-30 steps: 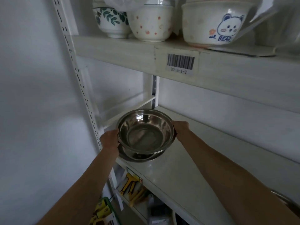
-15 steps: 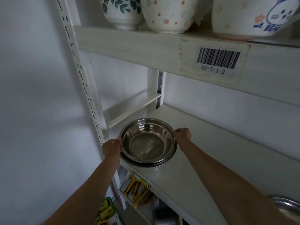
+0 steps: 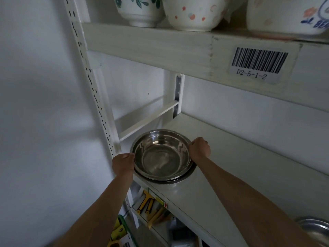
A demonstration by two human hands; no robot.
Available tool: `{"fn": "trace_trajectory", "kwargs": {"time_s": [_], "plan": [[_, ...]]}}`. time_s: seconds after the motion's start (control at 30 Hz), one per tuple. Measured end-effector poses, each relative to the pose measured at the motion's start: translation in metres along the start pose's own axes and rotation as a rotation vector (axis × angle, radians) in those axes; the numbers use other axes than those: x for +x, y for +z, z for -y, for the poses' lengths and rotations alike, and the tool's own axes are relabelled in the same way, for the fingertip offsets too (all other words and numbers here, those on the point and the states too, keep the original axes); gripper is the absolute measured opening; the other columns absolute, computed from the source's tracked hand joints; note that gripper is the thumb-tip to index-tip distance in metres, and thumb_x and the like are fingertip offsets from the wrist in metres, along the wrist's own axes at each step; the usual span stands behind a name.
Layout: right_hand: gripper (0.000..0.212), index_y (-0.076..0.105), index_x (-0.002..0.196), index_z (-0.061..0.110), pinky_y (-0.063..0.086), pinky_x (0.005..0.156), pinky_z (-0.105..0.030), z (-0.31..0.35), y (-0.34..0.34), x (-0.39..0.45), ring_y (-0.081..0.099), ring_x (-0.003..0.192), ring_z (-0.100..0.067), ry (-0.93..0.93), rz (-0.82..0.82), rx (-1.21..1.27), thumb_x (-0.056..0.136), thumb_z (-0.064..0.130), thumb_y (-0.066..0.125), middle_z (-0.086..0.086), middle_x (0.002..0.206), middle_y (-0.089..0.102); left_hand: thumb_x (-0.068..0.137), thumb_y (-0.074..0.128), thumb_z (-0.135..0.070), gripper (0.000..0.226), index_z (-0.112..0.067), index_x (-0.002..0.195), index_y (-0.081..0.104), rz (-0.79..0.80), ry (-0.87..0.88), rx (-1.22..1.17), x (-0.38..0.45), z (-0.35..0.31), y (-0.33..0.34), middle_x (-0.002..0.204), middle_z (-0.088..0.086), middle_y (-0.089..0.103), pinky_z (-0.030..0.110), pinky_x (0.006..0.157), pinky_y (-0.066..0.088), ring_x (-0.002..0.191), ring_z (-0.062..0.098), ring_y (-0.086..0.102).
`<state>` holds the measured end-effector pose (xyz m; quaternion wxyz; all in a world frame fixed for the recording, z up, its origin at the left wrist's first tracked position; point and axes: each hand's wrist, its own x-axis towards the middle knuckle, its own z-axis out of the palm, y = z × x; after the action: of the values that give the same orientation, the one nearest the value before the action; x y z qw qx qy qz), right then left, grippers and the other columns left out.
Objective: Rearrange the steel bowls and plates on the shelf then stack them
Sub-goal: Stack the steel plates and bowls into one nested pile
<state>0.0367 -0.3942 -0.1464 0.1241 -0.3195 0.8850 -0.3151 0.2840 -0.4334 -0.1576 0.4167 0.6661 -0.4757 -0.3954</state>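
A shiny steel bowl [image 3: 161, 158] rests nested on another steel dish [image 3: 185, 179] whose rim shows beneath it, at the left end of the white shelf [image 3: 222, 175]. My left hand [image 3: 122, 163] grips the bowl's left rim. On the right rim sits my right hand [image 3: 200, 147], fingers curled over the edge. Another steel plate [image 3: 315, 230] peeks in at the bottom right corner, partly cut off by the frame.
The upper shelf [image 3: 160, 43] carries ceramic bowls: one with green leaves [image 3: 138, 9], one dotted [image 3: 194, 13], one with a bear print [image 3: 288, 16]. A slotted white upright [image 3: 92, 82] stands left of the stack. Yellow packaged items [image 3: 149, 205] lie on the shelf below.
The bowl has come down from a raised position onto the lower steel dish, and both hands have followed it while staying on the rim. The view has moved closer.
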Motion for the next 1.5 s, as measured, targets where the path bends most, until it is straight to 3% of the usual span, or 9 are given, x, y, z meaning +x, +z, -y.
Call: {"fn": "trace_trajectory", "kwargs": {"time_s": [0.2, 0.47, 0.6, 0.77, 0.93, 1.07, 1.2, 1.3, 1.5], "plan": [[0.018, 0.067, 0.093, 0.006, 0.045, 0.068, -0.031, 0.002, 0.002, 0.0, 0.068, 0.091, -0.032, -0.066, -0.051, -0.148, 0.091, 0.014, 0.051, -0.013, 0.098, 0.07, 0.085, 0.067, -0.015, 0.014, -0.005, 0.076, 0.072, -0.031, 0.039, 0.079, 0.003, -0.001, 0.001, 0.075, 0.009, 0.069, 0.024, 0.065, 0.048, 0.067, 0.022, 0.062], [0.019, 0.07, 0.091, 0.007, 0.051, 0.069, -0.031, -0.007, 0.0, 0.004, 0.067, 0.088, -0.029, -0.15, -0.064, -0.172, 0.087, 0.016, 0.054, -0.01, 0.098, 0.069, 0.082, 0.068, -0.01, 0.011, -0.001, 0.086, 0.071, -0.05, 0.042, 0.075, 0.004, 0.003, 0.006, 0.085, 0.014, 0.074, 0.042, 0.085, 0.056, 0.076, 0.027, 0.067], [0.017, 0.069, 0.09, 0.01, 0.052, 0.076, -0.034, -0.016, 0.003, 0.008, 0.065, 0.093, -0.028, -0.104, -0.043, -0.014, 0.081, 0.021, 0.062, -0.01, 0.103, 0.067, 0.08, 0.07, -0.011, 0.008, -0.005, 0.074, 0.069, -0.031, 0.009, 0.016, 0.004, 0.004, 0.006, 0.075, 0.007, 0.069, 0.038, 0.087, 0.055, 0.073, 0.023, 0.061], [0.043, 0.073, 0.108, 0.007, 0.05, 0.086, -0.032, -0.031, 0.007, 0.013, 0.068, 0.102, -0.028, 0.165, 0.071, 0.374, 0.077, 0.036, 0.077, -0.011, 0.106, 0.073, 0.082, 0.07, -0.013, 0.016, -0.006, 0.069, 0.065, 0.072, -0.166, -0.205, 0.007, 0.006, 0.007, 0.065, 0.004, 0.058, 0.033, 0.075, 0.049, 0.065, 0.018, 0.054], [0.031, 0.071, 0.104, -0.006, 0.052, 0.078, -0.031, -0.034, 0.011, 0.008, 0.065, 0.08, -0.027, 0.349, 0.168, 0.82, 0.081, 0.014, 0.078, -0.018, 0.091, 0.07, 0.078, 0.074, -0.009, 0.011, -0.008, 0.079, 0.062, 0.133, -0.396, -0.467, 0.011, 0.009, 0.009, 0.08, 0.007, 0.064, 0.039, 0.088, 0.054, 0.089, 0.026, 0.063], [0.013, 0.07, 0.094, -0.002, 0.052, 0.065, -0.03, -0.035, 0.006, 0.0, 0.06, 0.064, -0.023, 0.406, 0.137, 0.926, 0.083, 0.003, 0.073, -0.013, 0.078, 0.067, 0.082, 0.07, -0.007, 0.026, 0.0, 0.106, 0.065, 0.182, -0.383, -0.521, 0.01, 0.008, 0.012, 0.097, 0.011, 0.066, 0.041, 0.094, 0.052, 0.098, 0.029, 0.064], [0.005, 0.069, 0.083, 0.002, 0.054, 0.079, -0.034, -0.047, -0.001, -0.007, 0.063, 0.074, -0.027, 0.456, 0.093, 0.967, 0.085, 0.005, 0.072, -0.01, 0.074, 0.066, 0.078, 0.073, -0.011, 0.024, -0.005, 0.1, 0.067, 0.219, -0.371, -0.475, 0.005, 0.009, 0.02, 0.115, 0.016, 0.067, 0.046, 0.097, 0.051, 0.107, 0.033, 0.064], [0.015, 0.065, 0.072, 0.01, 0.054, 0.08, -0.034, -0.058, -0.01, -0.011, 0.063, 0.074, -0.026, 0.481, 0.054, 0.975, 0.085, 0.007, 0.072, -0.008, 0.073, 0.067, 0.08, 0.072, -0.011, 0.016, -0.008, 0.094, 0.065, 0.255, -0.384, -0.47, -0.004, 0.009, 0.028, 0.115, 0.016, 0.066, 0.046, 0.096, 0.052, 0.106, 0.033, 0.064], [0.011, 0.065, 0.076, 0.01, 0.051, 0.078, -0.031, -0.083, -0.029, -0.024, 0.061, 0.073, -0.025, 0.523, -0.027, 1.002, 0.086, 0.007, 0.07, -0.005, 0.072, 0.065, 0.085, 0.067, -0.008, 0.038, 0.001, 0.121, 0.059, 0.324, -0.352, -0.457, -0.029, 0.0, 0.042, 0.113, 0.016, 0.064, 0.045, 0.097, 0.05, 0.104, 0.033, 0.061]]}}
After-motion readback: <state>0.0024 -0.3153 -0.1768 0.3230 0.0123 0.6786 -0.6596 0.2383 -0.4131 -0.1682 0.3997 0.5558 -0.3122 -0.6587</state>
